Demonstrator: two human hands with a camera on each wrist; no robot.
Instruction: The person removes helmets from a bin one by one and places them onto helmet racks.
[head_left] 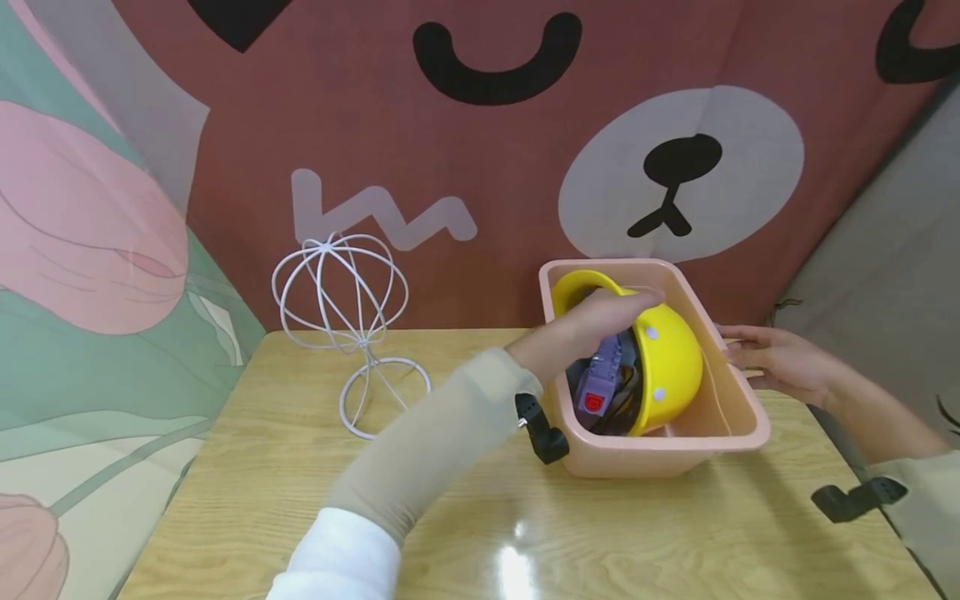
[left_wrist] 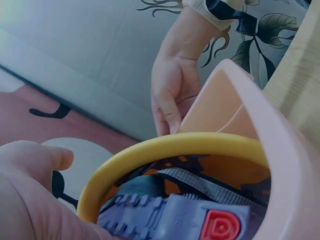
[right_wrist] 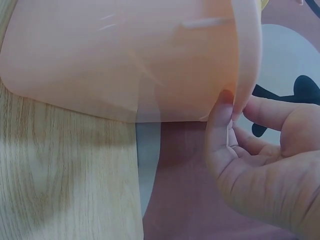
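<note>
On the wooden worktop [head_left: 465,517] stands a pink tub [head_left: 738,429] holding a yellow helmet [head_left: 671,358] on its side. The left hand [head_left: 592,321] reaches in, fingers curled over the helmet's rim. The right hand [head_left: 780,360] steadies the tub's far edge, fingers straight. Step in hand, by judgement: lifting the helmet out; a firm rim grip is required. A wire stand [head_left: 348,317] waits behind.

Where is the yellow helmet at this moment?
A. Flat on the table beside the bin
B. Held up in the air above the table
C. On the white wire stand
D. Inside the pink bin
D: the helmet lies on its side inside the bin, with the left hand on its rim; the wire stand holds nothing.
</note>
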